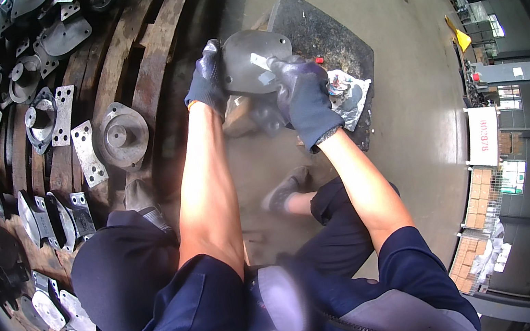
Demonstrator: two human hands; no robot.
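Observation:
An oval grey metal plate (241, 65) with round holes near its rim is raised in front of me. Two pale patches lie on its face. My left hand (208, 76), in a dark glove, is closed on the plate's left edge. At its right edge is my right hand (300, 90), gloved too, fingers curled against the plate beside the pale patches; what lies under its palm is hidden. Just beyond my right hand, a crumpled white plastic wrapper (353, 97) lies on a worn black board (319, 25). A small red piece (319, 60) shows beside that hand.
Wooden pallets (150, 73) at left carry many metal parts, including a round flanged casting (124, 136) and a drilled flat plate (89, 154). My knees and feet are below the plate. Stacked cartons (475, 201) and a white sign (484, 136) stand at far right.

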